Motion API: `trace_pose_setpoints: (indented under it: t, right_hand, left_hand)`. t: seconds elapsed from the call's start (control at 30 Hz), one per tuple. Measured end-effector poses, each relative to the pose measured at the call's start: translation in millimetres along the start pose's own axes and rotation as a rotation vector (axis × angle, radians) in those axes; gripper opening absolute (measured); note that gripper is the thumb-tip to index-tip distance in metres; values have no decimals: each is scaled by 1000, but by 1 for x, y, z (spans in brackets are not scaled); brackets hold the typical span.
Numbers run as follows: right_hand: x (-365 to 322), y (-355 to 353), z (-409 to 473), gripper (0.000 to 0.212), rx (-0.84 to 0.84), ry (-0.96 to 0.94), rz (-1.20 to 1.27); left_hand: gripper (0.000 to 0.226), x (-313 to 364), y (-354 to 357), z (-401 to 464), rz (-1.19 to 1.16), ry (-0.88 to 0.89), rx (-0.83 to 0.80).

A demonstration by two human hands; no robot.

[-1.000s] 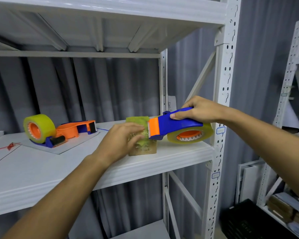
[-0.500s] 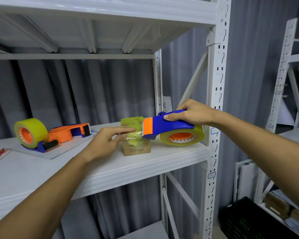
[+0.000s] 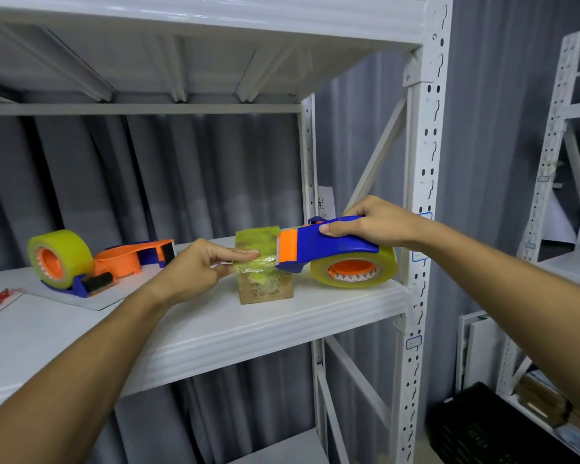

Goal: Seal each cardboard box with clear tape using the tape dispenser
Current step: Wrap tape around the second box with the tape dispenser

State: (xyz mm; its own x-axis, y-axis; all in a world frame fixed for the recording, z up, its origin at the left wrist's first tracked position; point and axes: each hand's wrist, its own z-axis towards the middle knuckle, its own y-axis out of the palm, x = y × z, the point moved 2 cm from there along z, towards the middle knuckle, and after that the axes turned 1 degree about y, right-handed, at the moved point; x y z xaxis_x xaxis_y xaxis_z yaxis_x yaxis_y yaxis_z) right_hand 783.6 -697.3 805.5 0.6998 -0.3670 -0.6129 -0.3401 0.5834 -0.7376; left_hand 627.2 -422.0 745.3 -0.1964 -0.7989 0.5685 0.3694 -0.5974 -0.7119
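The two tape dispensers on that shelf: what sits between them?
In the head view, the small cardboard box and the left hand touching it lie between the spare dispenser and the held dispenser.

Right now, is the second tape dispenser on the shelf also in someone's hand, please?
No, the second dispenser lies untouched on the shelf, while the right hand holds the blue dispenser at the box.

2 tape dispensers [image 3: 329, 251] [image 3: 91, 262], each w/ 1 roll. 1 cardboard box [image 3: 265, 279]. 2 hands [image 3: 195, 269] [image 3: 372, 222], 1 white shelf [image 3: 215, 333].
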Motion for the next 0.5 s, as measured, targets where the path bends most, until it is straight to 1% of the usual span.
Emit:
trace_pose_setpoints:
  t: [0.1, 0.17, 0.23, 0.3, 0.33, 0.4, 0.5]
  right_hand:
    - [-2, 1, -1, 46, 17, 7, -11]
    - [-3, 2, -1, 46, 26, 17, -18]
    - [-4, 1, -3, 45, 34, 18, -33]
    - [-3, 0, -4, 46, 41, 20, -43]
    - [-3, 0, -4, 47, 41, 22, -47]
    - [-3, -1, -6, 50, 45, 28, -55]
    - [-3, -1, -7, 51, 54, 32, -57]
  left_hand:
    - [47, 5, 4, -3, 60, 8, 134]
    - [41, 17, 8, -2, 151, 24, 218]
    - [28, 30, 12, 2, 343, 78, 272]
    - [20, 40, 21, 6, 513, 147, 289]
    - [19, 42, 26, 8, 534, 182, 298]
    - [21, 42, 36, 11, 474, 256, 315]
    - [21, 37, 46, 13, 398, 303, 350]
